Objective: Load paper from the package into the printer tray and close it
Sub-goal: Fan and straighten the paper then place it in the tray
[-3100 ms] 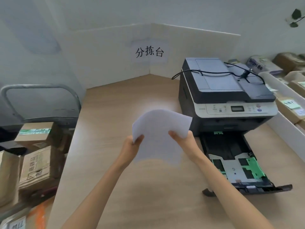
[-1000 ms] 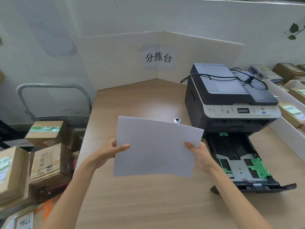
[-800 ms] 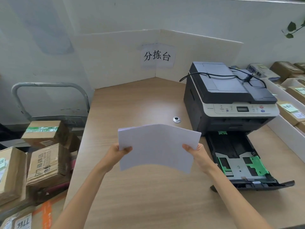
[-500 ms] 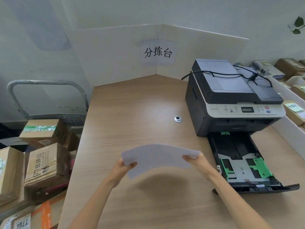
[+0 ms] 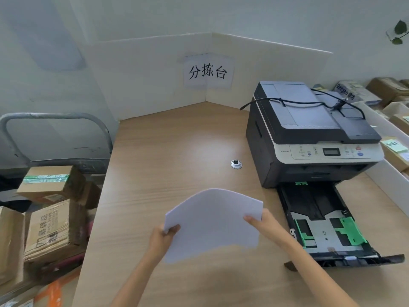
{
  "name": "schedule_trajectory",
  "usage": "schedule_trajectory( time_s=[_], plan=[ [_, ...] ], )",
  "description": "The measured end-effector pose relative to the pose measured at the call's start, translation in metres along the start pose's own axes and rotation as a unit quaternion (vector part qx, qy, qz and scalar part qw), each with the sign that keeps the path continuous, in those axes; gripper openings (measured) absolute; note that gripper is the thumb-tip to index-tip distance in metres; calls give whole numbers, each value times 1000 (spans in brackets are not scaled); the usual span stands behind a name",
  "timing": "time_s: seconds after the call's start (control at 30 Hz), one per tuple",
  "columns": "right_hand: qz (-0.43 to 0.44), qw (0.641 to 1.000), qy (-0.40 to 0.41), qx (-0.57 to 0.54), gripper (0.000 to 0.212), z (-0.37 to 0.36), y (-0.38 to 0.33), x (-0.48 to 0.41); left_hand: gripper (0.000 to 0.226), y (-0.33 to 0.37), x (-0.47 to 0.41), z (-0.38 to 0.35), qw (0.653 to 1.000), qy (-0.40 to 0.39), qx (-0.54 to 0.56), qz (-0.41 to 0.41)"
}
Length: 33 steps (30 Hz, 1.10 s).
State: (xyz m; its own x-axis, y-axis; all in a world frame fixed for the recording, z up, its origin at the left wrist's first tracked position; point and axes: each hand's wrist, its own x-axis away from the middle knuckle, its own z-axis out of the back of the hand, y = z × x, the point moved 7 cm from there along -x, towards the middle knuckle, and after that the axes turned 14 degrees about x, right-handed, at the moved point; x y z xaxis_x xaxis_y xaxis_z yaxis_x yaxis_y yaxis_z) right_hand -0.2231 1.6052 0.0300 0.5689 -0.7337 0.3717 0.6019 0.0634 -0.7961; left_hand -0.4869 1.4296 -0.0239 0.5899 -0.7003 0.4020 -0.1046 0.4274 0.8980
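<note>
A thin stack of white paper (image 5: 213,222) is held above the wooden desk, bowed upward in the middle. My left hand (image 5: 162,239) grips its left edge and my right hand (image 5: 263,224) grips its right edge. To the right stands a dark grey and white printer (image 5: 309,134) with a black cable lying across its lid. Its paper tray (image 5: 318,220) is pulled out toward me, with green guides and no paper inside. The paper hangs just left of the tray. No paper package is in view.
A round metal cable grommet (image 5: 236,164) sits in the desk (image 5: 177,156). White partition boards with a paper sign (image 5: 208,72) close the back. Cardboard boxes (image 5: 51,227) and a metal cart handle (image 5: 55,120) stand left of the desk; white bins with parcels (image 5: 396,149) lie right.
The paper was upright and flat a second ago, then dropped low and nearly level over the desk. Now it is lifted slightly and bowed, still gripped by both hands.
</note>
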Motion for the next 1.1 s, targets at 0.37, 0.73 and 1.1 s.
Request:
schedule_trajectory(
  time_s=[0.37,0.73,1.1],
  plan=[
    [21,995,60,-73,21,50,-70,3,37,125,17,37,965,-181,191,-26],
    [-72,925,208,-310,16,10,-57,57,34,126,77,-48,903,-301,306,-22],
    [-48,902,157,-401,36,64,-19,140,28,134,103,-92,928,-325,179,-16]
  ],
)
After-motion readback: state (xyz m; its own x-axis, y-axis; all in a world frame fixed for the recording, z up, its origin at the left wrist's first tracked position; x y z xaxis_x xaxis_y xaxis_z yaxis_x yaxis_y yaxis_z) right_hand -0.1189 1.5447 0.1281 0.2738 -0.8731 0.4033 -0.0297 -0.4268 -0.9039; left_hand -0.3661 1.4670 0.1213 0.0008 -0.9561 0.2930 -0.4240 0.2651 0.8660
